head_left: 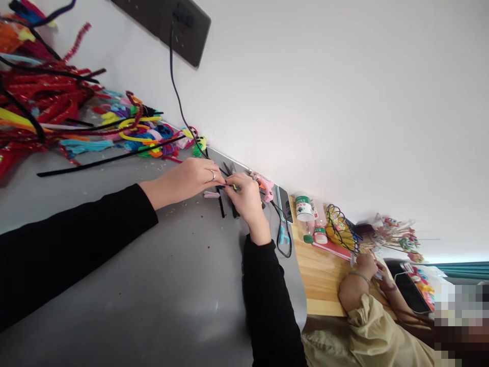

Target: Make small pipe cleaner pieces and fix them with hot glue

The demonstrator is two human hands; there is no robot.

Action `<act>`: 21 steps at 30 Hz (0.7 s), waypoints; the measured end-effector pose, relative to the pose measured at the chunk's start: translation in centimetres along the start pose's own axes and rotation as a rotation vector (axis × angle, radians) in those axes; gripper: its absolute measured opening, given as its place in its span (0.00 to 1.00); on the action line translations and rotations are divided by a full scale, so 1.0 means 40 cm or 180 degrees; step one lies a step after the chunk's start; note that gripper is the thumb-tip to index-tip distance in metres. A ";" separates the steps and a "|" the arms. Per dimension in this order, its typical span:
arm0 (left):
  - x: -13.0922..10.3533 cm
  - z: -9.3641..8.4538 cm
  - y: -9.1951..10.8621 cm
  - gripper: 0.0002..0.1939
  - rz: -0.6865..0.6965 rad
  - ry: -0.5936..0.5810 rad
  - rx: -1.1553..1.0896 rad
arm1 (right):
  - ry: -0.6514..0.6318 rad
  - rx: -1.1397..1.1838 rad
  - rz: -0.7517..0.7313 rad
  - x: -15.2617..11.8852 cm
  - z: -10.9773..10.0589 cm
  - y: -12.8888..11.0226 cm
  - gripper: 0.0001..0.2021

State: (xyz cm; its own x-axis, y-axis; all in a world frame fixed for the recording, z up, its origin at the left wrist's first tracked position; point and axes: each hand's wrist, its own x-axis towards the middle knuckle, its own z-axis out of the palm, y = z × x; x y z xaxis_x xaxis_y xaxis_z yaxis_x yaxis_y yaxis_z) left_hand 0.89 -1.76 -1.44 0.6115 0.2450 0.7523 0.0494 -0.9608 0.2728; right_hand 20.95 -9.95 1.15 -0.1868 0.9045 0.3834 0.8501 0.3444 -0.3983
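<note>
head view: left hand (194,177) and right hand (246,199) narrowly pinch a small black-and-yellow piece (234,187) at their fingertips, over the grey table (179,285) near the pink tool (267,190); one hand steadying, the other working lightly, should serve best.

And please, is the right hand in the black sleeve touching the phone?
Apart. The head view shows a plain gap between the right hand and the phone, with the pink tool partly between them.
</note>
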 end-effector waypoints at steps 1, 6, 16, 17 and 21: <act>0.000 0.000 0.000 0.20 -0.0018 0.0011 -0.0015 | -0.0005 0.0000 0.0007 0.000 0.000 -0.001 0.09; 0.000 0.000 -0.002 0.21 -0.0013 0.0036 0.0045 | -0.0039 0.0005 0.0021 -0.001 0.001 -0.002 0.09; 0.001 0.004 0.000 0.21 0.0054 0.0089 0.0162 | -0.0007 0.0030 -0.0082 0.000 0.001 0.000 0.09; 0.001 0.004 -0.001 0.21 0.0047 0.0105 0.0170 | -0.0010 0.0019 -0.0055 0.000 0.001 -0.001 0.09; -0.001 -0.003 -0.005 0.21 -0.0146 0.0189 0.0229 | 0.0022 0.0136 0.0063 -0.001 0.001 -0.008 0.10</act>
State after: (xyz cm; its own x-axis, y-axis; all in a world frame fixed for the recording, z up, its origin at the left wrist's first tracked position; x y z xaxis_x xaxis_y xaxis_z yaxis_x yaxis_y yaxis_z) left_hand 0.76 -1.55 -1.45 0.5596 0.2942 0.7748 0.1342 -0.9547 0.2656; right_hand 20.67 -10.09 1.22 -0.1666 0.9095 0.3809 0.8318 0.3370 -0.4410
